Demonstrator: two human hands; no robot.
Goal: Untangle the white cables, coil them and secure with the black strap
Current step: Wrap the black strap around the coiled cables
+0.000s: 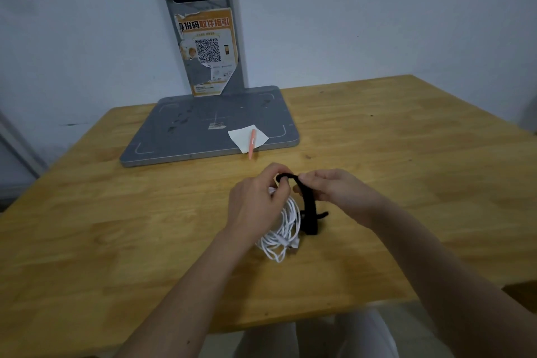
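Our left hand point(258, 197) grips the white cables point(286, 229); our right hand point(334, 187) pinches the black strap point(309, 209). The poster point(207, 49) behind reads "取件指引".

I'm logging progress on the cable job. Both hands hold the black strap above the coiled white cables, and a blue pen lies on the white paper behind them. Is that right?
One detail is wrong: the pen is orange-pink, not blue, as the head view shows. The rest stands: the left hand and right hand hold the black strap above the coiled white cables, and the pen lies on the white paper.
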